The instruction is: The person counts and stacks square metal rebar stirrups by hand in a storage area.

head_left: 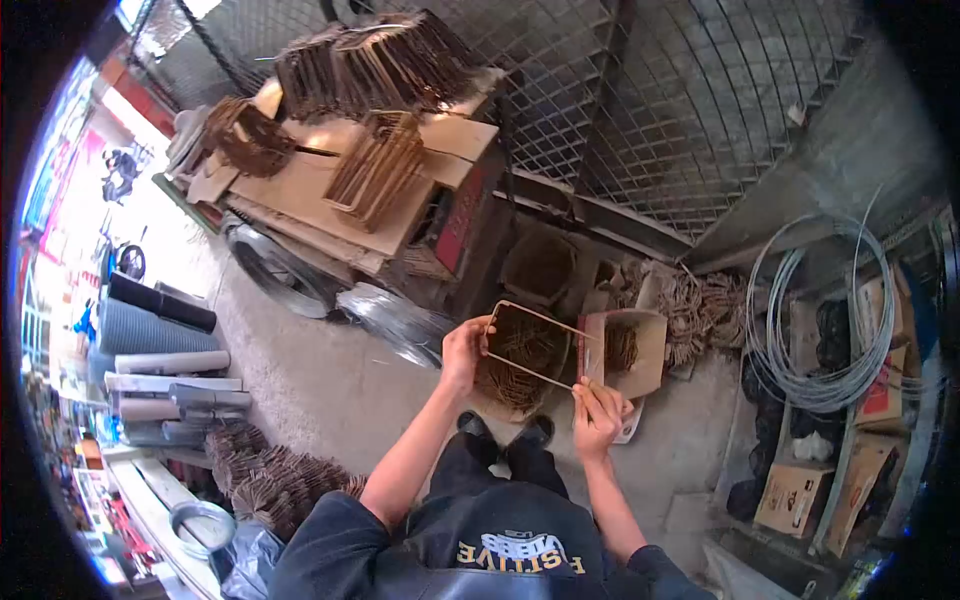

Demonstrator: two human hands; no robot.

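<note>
A thin wire bent into a rectangular frame (533, 368) is held up in front of my body. My left hand (466, 353) is closed on its left end, near a corner. At its lower right corner, my right hand (599, 416) pinches the wire. Beneath the frame stands a round container (510, 400) with brown wire pieces in it. Just right of it is an open cardboard box (645, 358) that also holds brown pieces.
A wooden-topped bench (300, 190) bears stacks of rusty wire frames (375, 170). Wire coils (390, 322) lean below it. Rolls of mesh (165, 330) lie at left. A large wire coil (775, 330) hangs at right above cardboard boxes (792, 498). Mesh fencing (690, 120) runs behind.
</note>
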